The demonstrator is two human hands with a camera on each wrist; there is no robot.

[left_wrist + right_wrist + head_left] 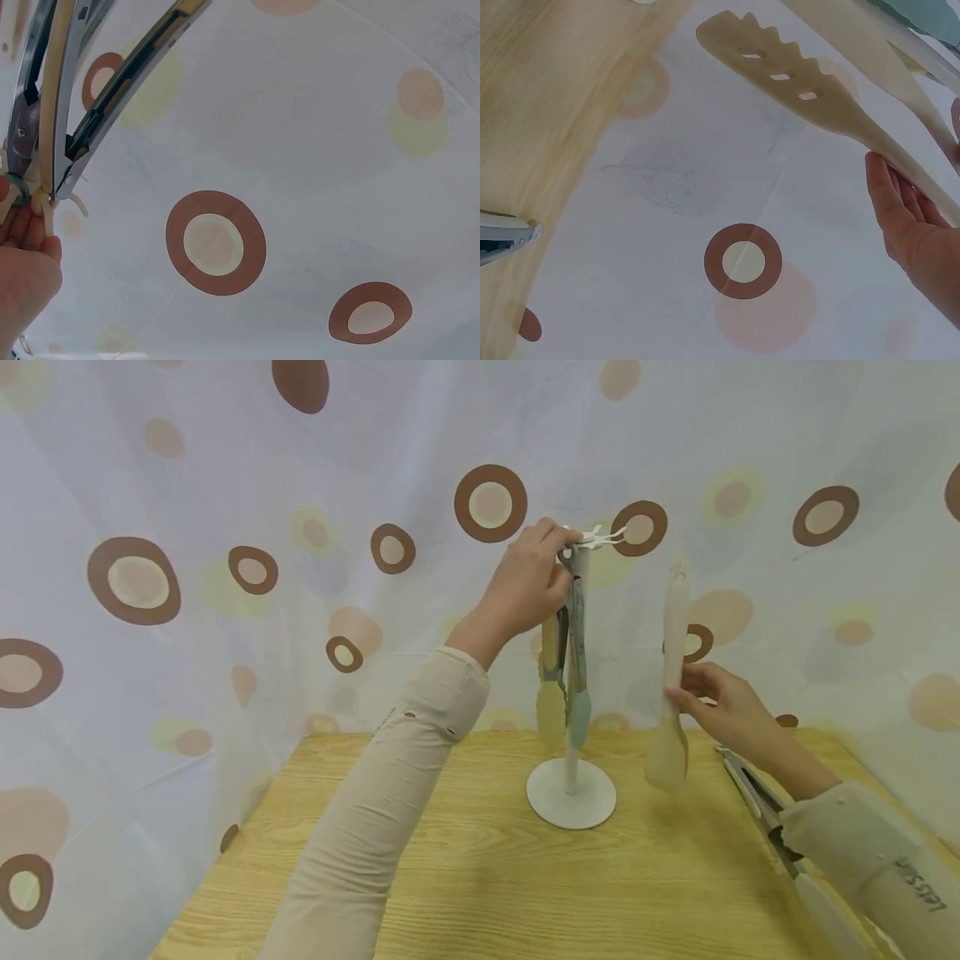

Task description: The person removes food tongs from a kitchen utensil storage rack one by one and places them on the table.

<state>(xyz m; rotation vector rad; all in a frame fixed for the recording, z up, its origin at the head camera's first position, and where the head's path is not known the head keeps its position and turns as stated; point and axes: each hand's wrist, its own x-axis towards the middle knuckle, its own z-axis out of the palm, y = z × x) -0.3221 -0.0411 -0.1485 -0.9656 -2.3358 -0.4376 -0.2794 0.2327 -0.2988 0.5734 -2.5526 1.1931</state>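
My left hand (534, 572) curls round the top of a white utensil stand (572, 793), next to its white hooks (600, 538). Yellow tongs (551, 702) and teal tongs (579, 718) hang below it. In the left wrist view, the fingers are at the hook end of the metal-armed tongs (54, 97); the exact contact is partly cut off. To the right, my right hand (723, 706) pinches the handle of a beige two-bladed utensil that looks like tongs (675, 635), upright, blades down. One blade (780, 71) is slotted and toothed.
Another pair of grey-and-black tongs (761, 806) lies on the wooden table (480, 877) at the right, partly under the right sleeve. A patterned curtain (420, 435) hangs behind the table and along its sides.
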